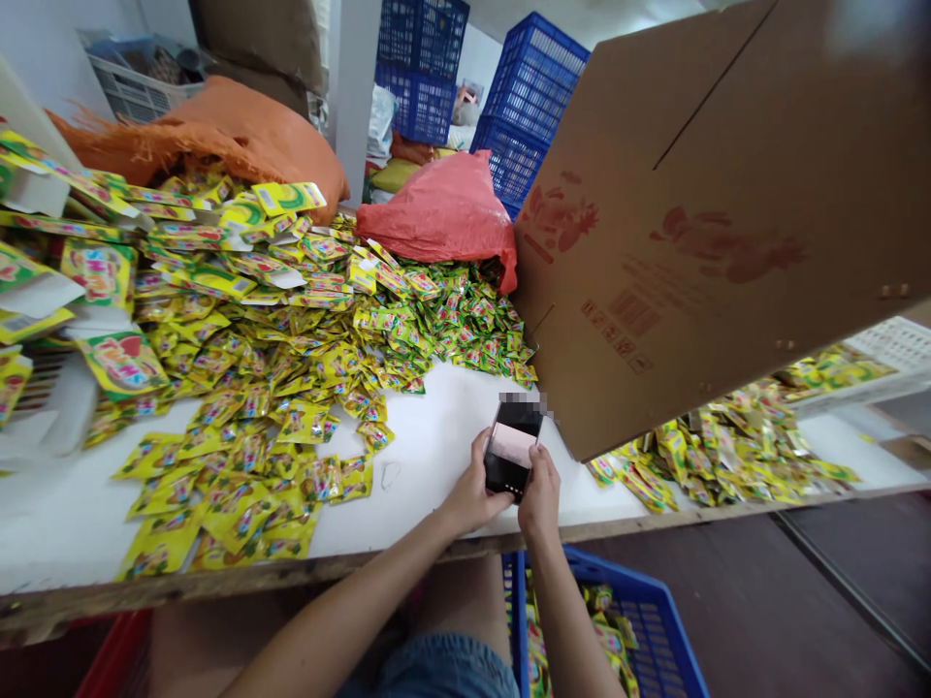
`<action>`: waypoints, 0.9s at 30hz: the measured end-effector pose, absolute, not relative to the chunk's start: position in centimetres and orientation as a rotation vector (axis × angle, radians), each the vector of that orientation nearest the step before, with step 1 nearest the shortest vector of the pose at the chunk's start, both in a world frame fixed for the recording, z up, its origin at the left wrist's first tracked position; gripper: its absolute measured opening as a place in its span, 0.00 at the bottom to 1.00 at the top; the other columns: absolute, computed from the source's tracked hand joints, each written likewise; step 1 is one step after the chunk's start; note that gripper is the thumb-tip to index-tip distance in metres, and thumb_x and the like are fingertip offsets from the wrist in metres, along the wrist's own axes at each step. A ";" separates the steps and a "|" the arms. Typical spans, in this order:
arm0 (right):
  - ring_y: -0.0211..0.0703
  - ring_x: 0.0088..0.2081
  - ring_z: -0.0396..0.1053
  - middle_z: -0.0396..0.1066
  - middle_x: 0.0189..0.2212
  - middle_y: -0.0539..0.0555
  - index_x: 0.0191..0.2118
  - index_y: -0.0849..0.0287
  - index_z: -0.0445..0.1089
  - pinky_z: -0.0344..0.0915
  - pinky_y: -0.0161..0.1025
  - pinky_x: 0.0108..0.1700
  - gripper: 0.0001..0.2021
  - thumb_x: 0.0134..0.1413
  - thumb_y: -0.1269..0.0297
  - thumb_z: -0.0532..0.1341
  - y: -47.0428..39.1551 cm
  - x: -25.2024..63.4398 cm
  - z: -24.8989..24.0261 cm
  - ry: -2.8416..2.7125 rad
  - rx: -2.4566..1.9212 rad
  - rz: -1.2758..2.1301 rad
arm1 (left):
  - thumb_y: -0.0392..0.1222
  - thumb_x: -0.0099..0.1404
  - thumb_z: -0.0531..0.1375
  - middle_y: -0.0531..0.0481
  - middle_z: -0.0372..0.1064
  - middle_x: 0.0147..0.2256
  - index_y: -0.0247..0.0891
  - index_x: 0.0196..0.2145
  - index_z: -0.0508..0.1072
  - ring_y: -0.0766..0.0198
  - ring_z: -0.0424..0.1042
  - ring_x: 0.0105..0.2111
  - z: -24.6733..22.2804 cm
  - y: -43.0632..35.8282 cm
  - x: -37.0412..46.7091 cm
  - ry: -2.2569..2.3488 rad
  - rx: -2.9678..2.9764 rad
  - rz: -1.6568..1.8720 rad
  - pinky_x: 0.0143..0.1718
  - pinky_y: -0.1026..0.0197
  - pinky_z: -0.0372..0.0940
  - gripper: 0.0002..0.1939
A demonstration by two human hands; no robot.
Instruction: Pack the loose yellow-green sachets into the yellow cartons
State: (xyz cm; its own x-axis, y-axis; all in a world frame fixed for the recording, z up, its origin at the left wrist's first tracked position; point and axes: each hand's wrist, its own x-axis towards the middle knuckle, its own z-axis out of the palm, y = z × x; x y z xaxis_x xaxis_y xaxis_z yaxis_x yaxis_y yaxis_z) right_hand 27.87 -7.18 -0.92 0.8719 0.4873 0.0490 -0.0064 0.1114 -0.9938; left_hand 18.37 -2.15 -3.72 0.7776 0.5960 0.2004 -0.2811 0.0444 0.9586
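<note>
Between my two hands a smartphone is held upright, its screen facing me with a pale band across the dark display. My left hand grips its left edge, the thumb near the lower part. Along the right edge my right hand is closed on the same phone. Just behind the phone is the white tabletop. Yellow and green sachets lie heaped to the left of my hands, and a large cardboard box stands tilted close on the right.
Flat printed cartons are piled at the left. An orange sack and a red sack spill packets at the back. More sachets lie right of the box. A blue crate sits below the table edge; stacked blue crates stand behind.
</note>
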 end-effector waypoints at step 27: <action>0.41 0.33 0.67 0.70 0.30 0.50 0.37 0.61 0.67 0.64 0.36 0.34 0.16 0.47 0.54 0.57 -6.9 28.4 -1.4 -0.432 -1.454 0.355 | 0.30 0.50 0.60 0.40 0.60 0.51 0.38 0.62 0.34 0.56 0.67 0.44 -3.5 -2.1 18.4 0.273 1.349 0.695 0.44 0.56 0.64 0.49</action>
